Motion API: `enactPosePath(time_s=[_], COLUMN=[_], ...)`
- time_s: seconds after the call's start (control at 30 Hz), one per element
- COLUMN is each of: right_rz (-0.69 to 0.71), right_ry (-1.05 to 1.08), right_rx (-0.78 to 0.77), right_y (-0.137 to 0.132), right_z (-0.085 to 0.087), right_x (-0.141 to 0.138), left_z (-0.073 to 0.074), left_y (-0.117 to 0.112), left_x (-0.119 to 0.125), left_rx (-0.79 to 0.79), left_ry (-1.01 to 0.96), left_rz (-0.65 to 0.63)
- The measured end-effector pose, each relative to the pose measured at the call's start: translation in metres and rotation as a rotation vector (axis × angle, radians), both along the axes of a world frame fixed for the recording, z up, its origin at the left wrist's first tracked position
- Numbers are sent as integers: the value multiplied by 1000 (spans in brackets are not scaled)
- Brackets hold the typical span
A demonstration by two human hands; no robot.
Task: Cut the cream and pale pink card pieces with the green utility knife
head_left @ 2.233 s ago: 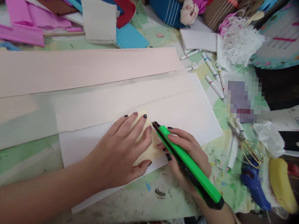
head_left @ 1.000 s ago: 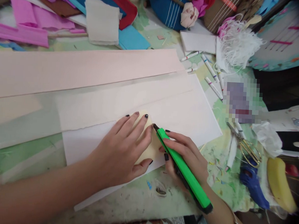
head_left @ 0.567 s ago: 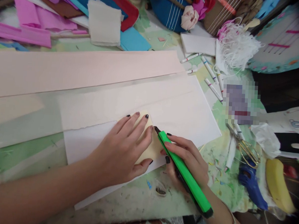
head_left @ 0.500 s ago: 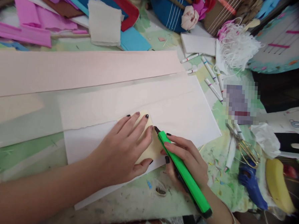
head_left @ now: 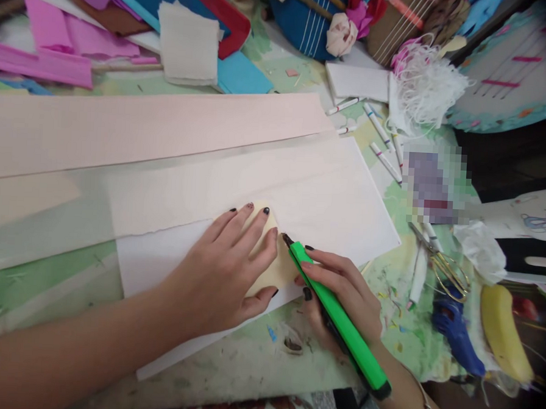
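Note:
My left hand [head_left: 226, 266] lies with its fingers spread on a small pale yellow piece of paper or card [head_left: 276, 272], pressing it down. Part of that piece is hidden under the palm and fingers. My right hand [head_left: 348, 294] is closed around a green utility knife [head_left: 336, 311] with a black end. Its dark tip points up and left, close beside the left index finger and the edge of the yellow piece. Underneath are a thin cream paper sheet [head_left: 195, 191] and a white sheet [head_left: 151, 262].
Folded pale pink paper [head_left: 144, 127] stretches across the left. Markers [head_left: 385, 161], gold-handled scissors [head_left: 448, 265], a blue tool [head_left: 456, 330] and a yellow banana-shaped object [head_left: 504, 332] lie to the right. White string [head_left: 428, 84] and coloured papers [head_left: 57, 34] are at the back.
The knife tip has moved slightly right, a little away from my left index finger. My left hand stays nearly in place. The view has shifted slightly.

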State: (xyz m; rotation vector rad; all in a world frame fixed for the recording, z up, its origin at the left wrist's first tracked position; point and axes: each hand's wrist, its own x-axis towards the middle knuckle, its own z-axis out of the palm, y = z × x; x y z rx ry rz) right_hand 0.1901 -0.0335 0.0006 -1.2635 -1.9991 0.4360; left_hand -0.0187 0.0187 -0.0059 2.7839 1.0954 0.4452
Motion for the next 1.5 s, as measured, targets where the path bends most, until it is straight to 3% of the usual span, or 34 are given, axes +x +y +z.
enactPosePath(time_s=[1.5], right_rz=[86], right_ry=[-75], right_rx=[-54], right_y=[-24], right_z=[-2], right_x=[17], left_z=[0], left_y=[-1], left_x=[0], left_rx=[9], left_ry=[24], left_rz=[-14])
